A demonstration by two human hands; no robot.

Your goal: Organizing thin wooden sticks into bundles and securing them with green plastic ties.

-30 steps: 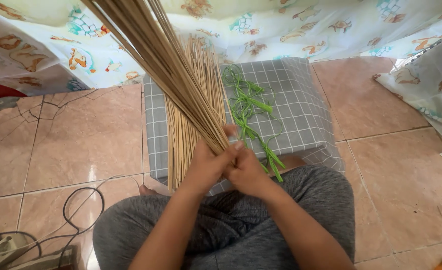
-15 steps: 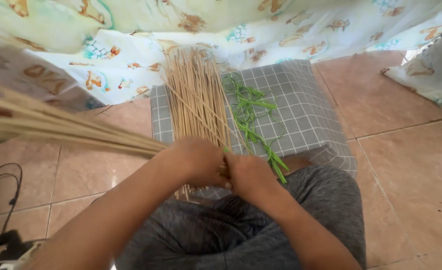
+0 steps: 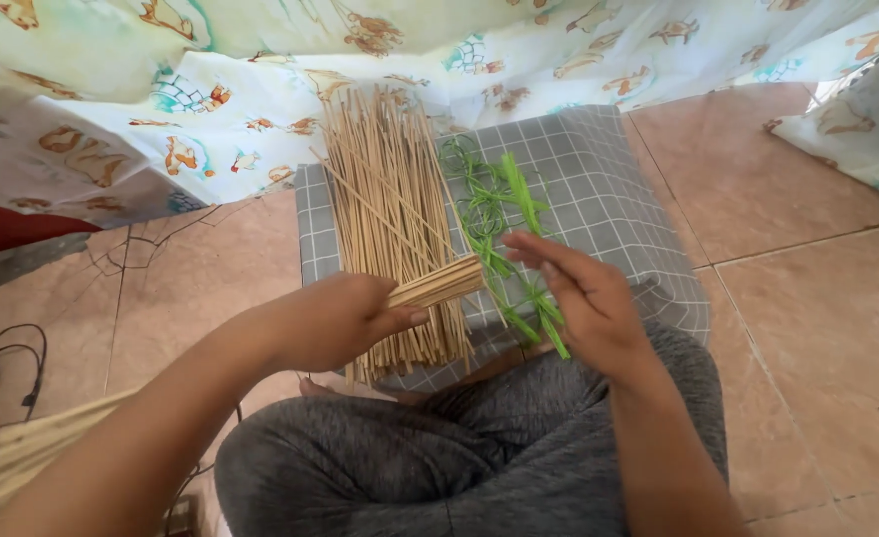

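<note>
At the centre of the frame, the left hand (image 3: 335, 320) is closed around the butt end of a bundle of thin tan sticks (image 3: 438, 284), whose cut ends jut out past the thumb toward the right; the bundle's long remainder runs back beneath the forearm to the lower left edge. The right hand (image 3: 581, 298) hovers with fingers loosely spread, holding nothing, just above the green plastic strips (image 3: 499, 224). Both hands work over a grey checked cushion (image 3: 599, 189), on which a loose pile of the same sticks (image 3: 390, 214) lies fanned toward a printed cloth (image 3: 211, 89) at upper left. The sticks appear light, stiff and brittle, and would likely splay or slide unless gripped tightly near one end; the strips look limp and slippery.
</note>
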